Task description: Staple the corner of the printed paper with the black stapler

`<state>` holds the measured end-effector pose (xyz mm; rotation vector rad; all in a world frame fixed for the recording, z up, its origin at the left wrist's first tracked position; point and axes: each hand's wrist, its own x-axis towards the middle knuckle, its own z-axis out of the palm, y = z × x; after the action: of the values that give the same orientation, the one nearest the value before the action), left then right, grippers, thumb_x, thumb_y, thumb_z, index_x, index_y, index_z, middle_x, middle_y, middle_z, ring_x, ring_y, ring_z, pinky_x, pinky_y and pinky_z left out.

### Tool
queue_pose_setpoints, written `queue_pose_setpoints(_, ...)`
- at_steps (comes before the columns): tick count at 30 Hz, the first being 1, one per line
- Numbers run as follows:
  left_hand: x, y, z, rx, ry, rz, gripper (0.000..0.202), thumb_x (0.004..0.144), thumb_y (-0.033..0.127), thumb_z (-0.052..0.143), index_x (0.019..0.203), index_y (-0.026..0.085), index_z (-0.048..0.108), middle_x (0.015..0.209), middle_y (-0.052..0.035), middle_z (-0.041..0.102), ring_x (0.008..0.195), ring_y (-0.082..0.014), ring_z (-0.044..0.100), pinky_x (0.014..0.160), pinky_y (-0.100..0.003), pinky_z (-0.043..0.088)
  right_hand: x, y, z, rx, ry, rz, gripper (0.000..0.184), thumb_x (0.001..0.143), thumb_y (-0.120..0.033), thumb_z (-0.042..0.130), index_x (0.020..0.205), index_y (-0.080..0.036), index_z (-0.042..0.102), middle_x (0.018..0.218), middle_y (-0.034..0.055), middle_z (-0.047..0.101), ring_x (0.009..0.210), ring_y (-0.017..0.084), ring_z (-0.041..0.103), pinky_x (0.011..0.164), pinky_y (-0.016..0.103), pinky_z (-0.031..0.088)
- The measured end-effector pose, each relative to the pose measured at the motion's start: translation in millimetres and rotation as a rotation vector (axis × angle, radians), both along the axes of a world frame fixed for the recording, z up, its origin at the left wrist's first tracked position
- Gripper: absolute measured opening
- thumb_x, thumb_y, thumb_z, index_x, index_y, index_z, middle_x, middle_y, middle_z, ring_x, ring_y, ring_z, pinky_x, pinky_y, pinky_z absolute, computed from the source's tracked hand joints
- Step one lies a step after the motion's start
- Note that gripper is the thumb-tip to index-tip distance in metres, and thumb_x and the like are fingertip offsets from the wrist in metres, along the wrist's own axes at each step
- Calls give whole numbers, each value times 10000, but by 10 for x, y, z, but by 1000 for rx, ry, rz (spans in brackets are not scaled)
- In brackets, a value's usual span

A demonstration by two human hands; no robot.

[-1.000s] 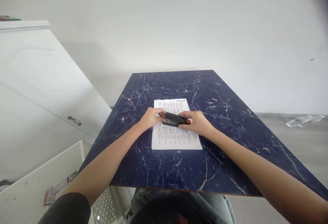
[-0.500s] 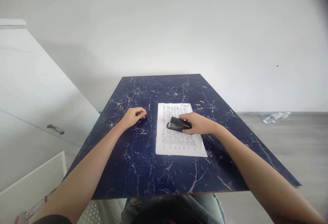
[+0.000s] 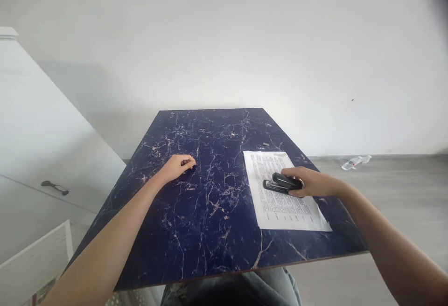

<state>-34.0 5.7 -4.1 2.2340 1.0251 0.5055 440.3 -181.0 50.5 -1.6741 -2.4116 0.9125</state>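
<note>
My right hand (image 3: 310, 182) is closed around the back of a black stapler (image 3: 285, 182). Its jaws are parted and point left over a printed sheet of paper (image 3: 276, 203), which lies near the right side of the table. Whether the stapler touches the sheet or hovers just above it, I cannot tell. Left of the sheet, my left hand (image 3: 177, 167) rests on the tabletop, fingers curled in against the thumb. Nothing shows in it.
The dark blue marbled table (image 3: 210, 231) stands against a white wall. Behind the sheet lies a small dark strip (image 3: 266, 144). A white cabinet (image 3: 42, 124) with a dark handle (image 3: 55, 187) is on the left. Down on the floor at right lies a clear plastic bottle (image 3: 356, 162).
The sheet has slid right across the table, with the stapler and my right hand moving along with it. My left hand stays curled on the table. The view has shifted slightly.
</note>
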Motion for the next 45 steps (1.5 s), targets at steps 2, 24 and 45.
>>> queue_pose_setpoints(2,0,13,-14,-8,-5,-10,383,978,537,558,966,212,761,891,-52,756,744,-187,650,692,-279,450,128,-76,-32,-5,0,-34,237,897,-442,641,1045,-258,657,990,68,712,847,257,664,723,364,507)
queue_pose_setpoints(24,-225,91,-72,-407,-482,-250,728,965,653,549,512,202,200,515,63,153,520,-93,135,568,-307,137,-3075,779,-549,506,-23,-164,147,930,-263,578,795,-210,594,917,89,677,896,237,640,735,319,432)
queue_pose_setpoints(45,-248,49,-67,-375,-424,-248,691,1019,527,532,464,180,312,435,49,277,432,-65,229,524,-287,166,-2748,788,-630,558,242,341,442,828,-224,640,560,-181,292,533,-86,249,537,97,168,584,261,220)
